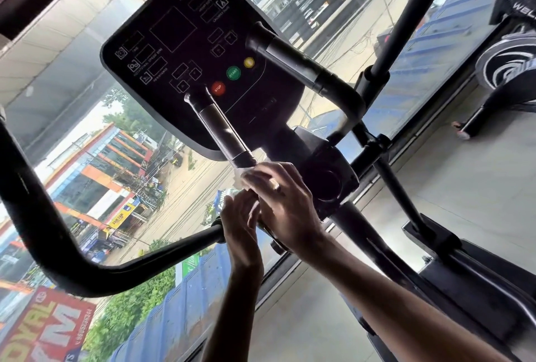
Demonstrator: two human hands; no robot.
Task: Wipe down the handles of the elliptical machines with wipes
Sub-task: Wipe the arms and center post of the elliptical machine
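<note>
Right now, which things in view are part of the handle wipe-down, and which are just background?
Job:
- wipe, gripped by the right hand
- left hand, close beside it
- centre grip, wipe at its lower end
- second grip
- long swing handle

Not the job:
- console
- STOP button
- START button
- neighbouring machine
- window
</note>
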